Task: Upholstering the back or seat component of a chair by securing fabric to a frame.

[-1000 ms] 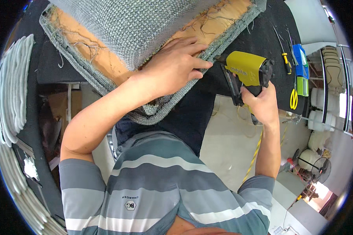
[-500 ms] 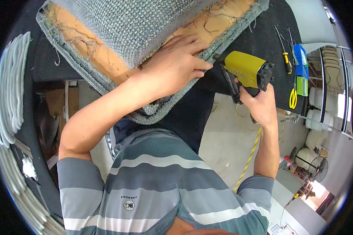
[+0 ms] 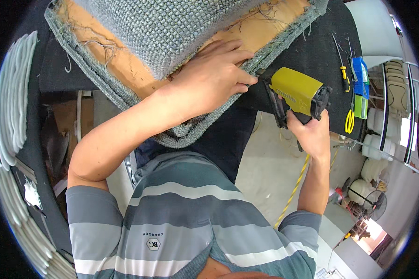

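Observation:
An upholstered panel (image 3: 172,32) in grey-green woven fabric lies on the black-covered table, with a bare tan board (image 3: 260,28) and loose threads showing along its border. My left hand (image 3: 214,72) rests across the near right edge of the panel. Its fingers are spread, the index finger and thumb reaching past the corded fabric rim (image 3: 195,131). A yellow and black staple gun (image 3: 297,91) is in my right hand (image 3: 312,132), fingers wrapped round the handle. Its nose is close to the rim, just beyond my left index finger; whether they touch, I cannot tell.
At the table's right are a yellow-handled screwdriver (image 3: 345,79), blue box (image 3: 360,76), green box (image 3: 361,107) and yellow-handled scissors (image 3: 349,121). A yellow twisted hose (image 3: 293,195) hangs below. Pale padded pieces (image 3: 18,102) are stacked at left. A fan (image 3: 376,204) stands right.
The staple gun has shifted slightly right and toward me with my right hand. My left hand stays on the panel's edge. The whole view has shifted a little.

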`<state>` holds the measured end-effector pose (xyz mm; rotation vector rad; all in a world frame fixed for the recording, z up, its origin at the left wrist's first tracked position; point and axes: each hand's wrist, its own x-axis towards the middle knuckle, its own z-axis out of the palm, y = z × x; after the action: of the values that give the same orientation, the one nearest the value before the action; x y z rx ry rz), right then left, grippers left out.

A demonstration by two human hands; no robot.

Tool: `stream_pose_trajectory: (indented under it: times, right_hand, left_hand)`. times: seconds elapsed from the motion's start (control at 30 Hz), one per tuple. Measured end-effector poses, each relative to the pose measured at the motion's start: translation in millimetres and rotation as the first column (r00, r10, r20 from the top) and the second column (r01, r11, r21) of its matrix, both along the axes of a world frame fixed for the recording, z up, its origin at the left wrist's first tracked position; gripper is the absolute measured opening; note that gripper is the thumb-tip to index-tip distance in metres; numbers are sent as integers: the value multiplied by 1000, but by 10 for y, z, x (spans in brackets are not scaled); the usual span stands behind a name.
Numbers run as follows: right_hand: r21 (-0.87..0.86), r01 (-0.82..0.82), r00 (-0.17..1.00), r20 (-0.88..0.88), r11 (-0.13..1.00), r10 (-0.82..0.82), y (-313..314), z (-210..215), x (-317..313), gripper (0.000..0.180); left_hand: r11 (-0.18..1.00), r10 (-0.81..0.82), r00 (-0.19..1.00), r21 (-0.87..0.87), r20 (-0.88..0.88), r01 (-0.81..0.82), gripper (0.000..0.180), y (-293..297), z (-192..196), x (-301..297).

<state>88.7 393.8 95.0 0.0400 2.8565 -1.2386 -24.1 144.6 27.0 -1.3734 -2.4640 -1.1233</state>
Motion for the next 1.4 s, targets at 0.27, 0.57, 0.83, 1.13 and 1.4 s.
stream_pose_trajectory:
  times: [0.27,0.57,0.83,1.13,1.4]
  right_hand:
    - [-26,2,1000,-20,1000,-2,-13,-9,35,36]
    - [1,-9,1000,21,1000,9,-68,43,17,34]
    - [-41,-28,1000,1,999,28,-27,-30,95,35]
    - [-44,-27,1000,-7,999,27,-90,-38,131,35]
    - [-113,40,997,70,993,-32,-147,-30,91,34]
  left_hand:
    - [1000,7,1000,7,16,-7,25,1,-14,8]
    - [1000,-7,1000,17,29,7,27,-6,10,16]
    - [1000,-12,977,3,213,12,32,-3,106,-3]
    - [1000,-8,994,24,111,5,29,0,66,3]
    - [995,-92,988,45,127,87,22,-126,110,7]
